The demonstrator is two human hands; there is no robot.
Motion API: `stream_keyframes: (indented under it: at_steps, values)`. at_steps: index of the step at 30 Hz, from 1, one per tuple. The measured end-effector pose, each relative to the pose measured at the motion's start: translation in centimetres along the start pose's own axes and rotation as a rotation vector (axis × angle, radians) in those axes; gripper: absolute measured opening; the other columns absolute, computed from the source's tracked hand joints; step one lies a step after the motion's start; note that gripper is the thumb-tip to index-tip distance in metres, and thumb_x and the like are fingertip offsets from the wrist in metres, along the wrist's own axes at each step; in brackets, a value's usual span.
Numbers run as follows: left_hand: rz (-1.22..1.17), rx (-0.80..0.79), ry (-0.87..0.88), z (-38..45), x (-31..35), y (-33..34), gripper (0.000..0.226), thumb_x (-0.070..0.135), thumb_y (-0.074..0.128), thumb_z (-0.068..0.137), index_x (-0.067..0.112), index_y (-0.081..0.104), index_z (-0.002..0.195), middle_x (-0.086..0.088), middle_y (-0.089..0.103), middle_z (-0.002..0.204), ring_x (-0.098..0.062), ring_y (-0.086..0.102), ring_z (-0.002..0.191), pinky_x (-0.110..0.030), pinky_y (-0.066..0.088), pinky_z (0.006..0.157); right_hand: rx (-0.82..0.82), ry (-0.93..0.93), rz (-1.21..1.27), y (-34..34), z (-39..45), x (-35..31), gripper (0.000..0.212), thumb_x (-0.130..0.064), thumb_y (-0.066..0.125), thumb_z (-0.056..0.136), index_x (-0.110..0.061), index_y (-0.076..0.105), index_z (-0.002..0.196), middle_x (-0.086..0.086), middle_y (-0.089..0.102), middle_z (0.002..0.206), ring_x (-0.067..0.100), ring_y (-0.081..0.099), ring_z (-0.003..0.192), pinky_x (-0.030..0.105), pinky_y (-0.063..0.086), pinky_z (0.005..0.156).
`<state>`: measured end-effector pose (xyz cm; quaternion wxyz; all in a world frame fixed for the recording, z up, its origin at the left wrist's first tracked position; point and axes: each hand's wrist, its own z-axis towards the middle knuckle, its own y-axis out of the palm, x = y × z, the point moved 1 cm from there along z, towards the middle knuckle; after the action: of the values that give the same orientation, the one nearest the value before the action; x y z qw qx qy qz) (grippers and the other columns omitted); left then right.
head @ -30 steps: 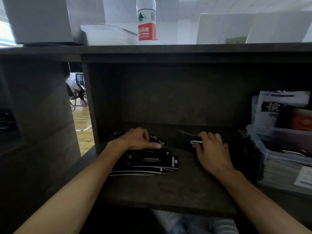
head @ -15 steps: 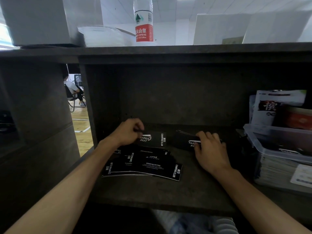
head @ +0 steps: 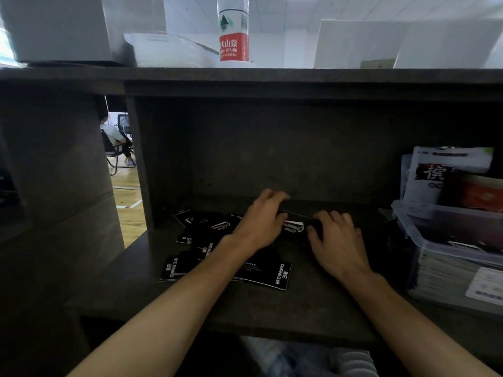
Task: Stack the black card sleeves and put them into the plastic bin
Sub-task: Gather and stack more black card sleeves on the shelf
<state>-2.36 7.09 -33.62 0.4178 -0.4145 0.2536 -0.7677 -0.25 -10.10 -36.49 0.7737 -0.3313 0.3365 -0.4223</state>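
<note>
Several black card sleeves [head: 269, 273] with white print lie fanned out on the dark shelf [head: 272, 308], left of centre. A small stack of black sleeves [head: 295, 227] sits farther back in the middle. My left hand [head: 261, 221] grips one sleeve and holds it on that stack from the left. My right hand [head: 337, 243] rests on the stack's right end, fingers curled over it. The clear plastic bin [head: 424, 232] stands at the right, its rim just beyond my right hand.
Packets and a red box [head: 481, 197] stand in the bin, with stacked papers [head: 446, 270] showing through its wall. A water bottle [head: 233, 31] and white boxes sit on the shelf top. The left side wall [head: 141, 170] borders the compartment. A seated person [head: 114, 142] is visible beyond.
My left hand picked a sleeve off the loose pile and carried it right onto the stack under my right hand. The loose pile has spread out. My right hand has stayed put.
</note>
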Motion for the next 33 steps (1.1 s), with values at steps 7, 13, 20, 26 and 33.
stream_keyframes:
  at_steps: [7,13,20,26,33]
  values:
    - [0.006,-0.135,-0.038,-0.5,-0.3,1.3,0.056,0.01,0.05,0.098,0.022,0.033,0.151,-0.009,0.028,0.154,-0.029,0.033,0.141,-0.034,0.028,0.116,-0.031,-0.031,0.0,0.1,-0.1,0.0,0.032,-0.028,0.049,0.099,-0.022,0.05,0.13,0.001,0.052,0.126,0.02,0.042,0.117,0.045,0.045,0.093]
    - [0.052,-0.26,-0.053,-0.3,0.0,2.0,0.07,0.0,0.048,0.092,0.016,0.02,0.155,-0.016,0.035,0.151,-0.031,0.036,0.139,-0.04,0.031,0.116,-0.036,-0.057,0.072,0.0,0.0,-0.2,0.042,-0.021,0.053,0.096,-0.02,0.046,0.137,0.003,0.05,0.13,0.02,0.041,0.121,0.045,0.046,0.096]
    - [-0.011,-0.222,-0.056,-1.7,-1.4,-2.2,0.038,0.02,0.065,0.091,0.024,0.055,0.127,-0.002,0.063,0.117,-0.017,0.062,0.105,-0.029,0.049,0.092,-0.067,-0.046,0.016,0.3,0.0,-0.3,0.036,-0.028,0.052,0.097,-0.026,0.043,0.132,0.001,0.049,0.129,0.02,0.041,0.12,0.045,0.045,0.097]
    - [0.066,-0.685,-0.095,-5.2,-2.0,-8.3,0.05,0.05,0.082,0.071,0.044,0.06,0.115,0.024,0.058,0.112,0.007,0.052,0.105,-0.013,0.042,0.085,-0.063,-0.05,0.012,0.4,0.1,-0.2,0.036,-0.028,0.052,0.097,-0.026,0.044,0.132,0.0,0.049,0.129,0.02,0.04,0.12,0.046,0.044,0.097]
    - [0.148,-0.647,-0.064,-6.9,-2.2,-8.0,0.05,0.04,0.08,0.077,0.04,0.063,0.124,0.018,0.052,0.123,0.001,0.049,0.114,-0.018,0.039,0.098,-0.069,-0.054,0.021,0.2,-0.1,-0.2,0.035,-0.027,0.051,0.097,-0.026,0.044,0.132,0.0,0.049,0.129,0.02,0.04,0.12,0.046,0.044,0.098]
